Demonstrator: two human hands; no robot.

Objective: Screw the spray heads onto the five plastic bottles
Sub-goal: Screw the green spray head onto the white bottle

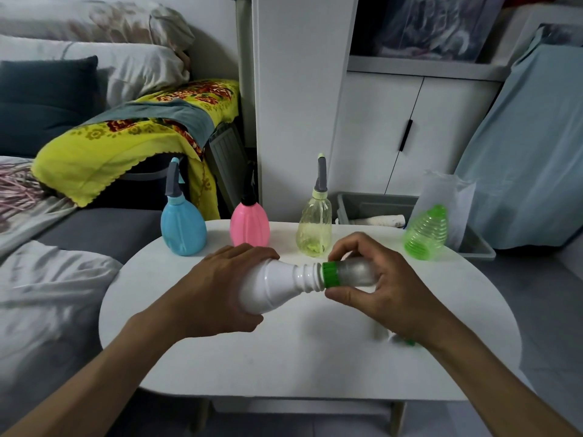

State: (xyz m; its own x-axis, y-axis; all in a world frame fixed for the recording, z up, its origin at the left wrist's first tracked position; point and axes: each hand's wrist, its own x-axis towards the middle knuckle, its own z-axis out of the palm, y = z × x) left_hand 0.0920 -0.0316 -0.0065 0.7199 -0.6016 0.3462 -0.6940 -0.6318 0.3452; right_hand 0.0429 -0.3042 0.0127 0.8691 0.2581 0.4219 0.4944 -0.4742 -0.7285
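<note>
At frame centre, over the surface point(284, 357), the left hand point(217, 291) grips the white bottle point(274, 288) sideways to steady it, seemingly so the right hand point(378, 294) can pinch and twist the green-collared head point(331, 274) onto its neck.

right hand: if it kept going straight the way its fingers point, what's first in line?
The right hand points left, its grip already on the green-collared spray head. Straight on lies the white plastic bottle, then the left hand holding it.
</note>
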